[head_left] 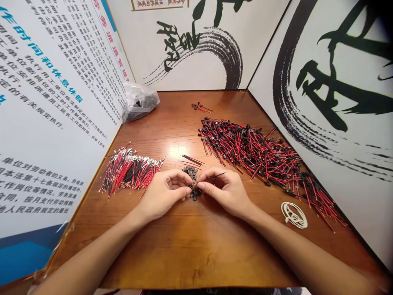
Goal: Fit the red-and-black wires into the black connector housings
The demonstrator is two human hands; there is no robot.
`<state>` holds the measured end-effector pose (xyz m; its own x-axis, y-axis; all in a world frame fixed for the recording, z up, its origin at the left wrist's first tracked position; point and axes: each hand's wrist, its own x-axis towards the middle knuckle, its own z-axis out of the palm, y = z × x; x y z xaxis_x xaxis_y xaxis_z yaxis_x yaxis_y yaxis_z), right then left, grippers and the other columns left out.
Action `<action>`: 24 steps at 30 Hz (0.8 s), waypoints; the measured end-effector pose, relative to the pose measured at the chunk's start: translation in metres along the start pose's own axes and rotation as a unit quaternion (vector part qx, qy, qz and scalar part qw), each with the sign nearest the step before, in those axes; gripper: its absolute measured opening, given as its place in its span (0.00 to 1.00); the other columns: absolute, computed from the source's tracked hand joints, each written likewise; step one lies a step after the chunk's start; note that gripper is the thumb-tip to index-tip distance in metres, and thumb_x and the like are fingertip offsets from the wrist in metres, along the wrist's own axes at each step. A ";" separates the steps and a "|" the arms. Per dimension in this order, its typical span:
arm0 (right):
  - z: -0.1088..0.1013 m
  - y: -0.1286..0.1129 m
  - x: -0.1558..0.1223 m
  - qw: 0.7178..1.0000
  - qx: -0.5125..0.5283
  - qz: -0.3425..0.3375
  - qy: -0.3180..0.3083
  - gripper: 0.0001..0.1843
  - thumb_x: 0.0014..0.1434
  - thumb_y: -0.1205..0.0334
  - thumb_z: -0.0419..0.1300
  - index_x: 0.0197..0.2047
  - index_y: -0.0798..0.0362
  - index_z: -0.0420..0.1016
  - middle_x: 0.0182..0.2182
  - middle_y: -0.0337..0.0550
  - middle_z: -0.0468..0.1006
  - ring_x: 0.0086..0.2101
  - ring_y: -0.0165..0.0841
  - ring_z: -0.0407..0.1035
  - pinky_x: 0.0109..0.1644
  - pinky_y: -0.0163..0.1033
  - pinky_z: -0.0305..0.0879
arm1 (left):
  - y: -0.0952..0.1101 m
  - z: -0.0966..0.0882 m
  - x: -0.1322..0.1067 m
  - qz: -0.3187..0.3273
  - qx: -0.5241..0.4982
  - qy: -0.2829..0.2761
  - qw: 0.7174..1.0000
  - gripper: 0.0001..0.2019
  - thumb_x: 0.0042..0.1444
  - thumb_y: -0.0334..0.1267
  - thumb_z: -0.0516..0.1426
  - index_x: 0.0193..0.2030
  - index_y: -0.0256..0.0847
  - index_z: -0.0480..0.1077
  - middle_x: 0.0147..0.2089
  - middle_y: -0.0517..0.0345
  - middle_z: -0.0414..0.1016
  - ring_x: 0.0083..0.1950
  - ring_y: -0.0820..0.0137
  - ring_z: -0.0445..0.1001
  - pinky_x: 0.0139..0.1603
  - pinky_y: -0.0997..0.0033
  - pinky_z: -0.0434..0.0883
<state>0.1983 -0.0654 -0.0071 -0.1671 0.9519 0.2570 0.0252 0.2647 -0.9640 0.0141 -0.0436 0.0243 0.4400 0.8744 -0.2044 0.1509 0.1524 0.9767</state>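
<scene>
Both hands are closed in a pinch at the table's centre. Right hand (222, 192) grips a thin black wire (216, 176) between thumb and forefinger, with its free end pointing far and right. Left hand (162, 196) is closed with its fingertips just beside the right hand's; the fingers hide anything held, so the item cannot be identified.

A small pile of black connectors (195, 192) lies directly under the fingertips, with more connectors (190, 172) just beyond. Loose black wires (190, 159) lie just far of these.

A wooden table (196, 258) bears the other items. Left of the hands is a bundle of red and black wires (130, 172), with bare metal ends facing far. To the right is a large heap of leads (254, 155) fitted with black connectors. A small group of leads (200, 107) lies far. A plastic bag (139, 101) of dark parts sits far left, and a white cord coil (294, 215) sits near right. A printed panel (46, 123) stands along the left edge.
</scene>
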 end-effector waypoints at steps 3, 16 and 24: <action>0.000 0.001 -0.001 1.000 0.012 0.002 0.008 0.05 0.57 0.61 0.65 0.32 0.52 0.75 0.28 0.42 0.78 0.29 0.32 0.72 0.31 0.37 0.70 | 0.001 -0.001 0.000 0.017 0.003 0.009 1.000 0.05 0.47 0.27 0.62 0.34 0.33 0.74 0.29 0.58 0.76 0.28 0.75 0.72 0.31 0.75 0.71; 0.003 0.002 -0.001 0.998 -0.010 -0.011 0.055 0.07 0.57 0.58 0.65 0.32 0.52 0.76 0.27 0.40 0.78 0.29 0.32 0.72 0.31 0.36 0.71 | 0.000 0.002 -0.005 0.087 0.062 0.036 0.994 0.07 0.53 0.28 0.60 0.39 0.35 0.77 0.35 0.55 0.80 0.31 0.74 0.75 0.38 0.73 0.76; 0.005 0.002 -0.002 0.998 0.026 0.014 0.056 0.07 0.56 0.58 0.66 0.33 0.52 0.77 0.27 0.40 0.78 0.25 0.29 0.70 0.27 0.34 0.70 | -0.005 0.004 -0.006 0.107 0.062 0.042 0.991 0.08 0.51 0.27 0.61 0.39 0.35 0.78 0.39 0.52 0.80 0.38 0.69 0.78 0.43 0.68 0.76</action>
<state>0.1939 -0.0672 -0.0093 -0.0561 0.9708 0.2333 -0.0233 0.2323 -0.9724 0.0143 -0.0511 0.0201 0.3998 0.9164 0.0176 0.1728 -0.0942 0.9804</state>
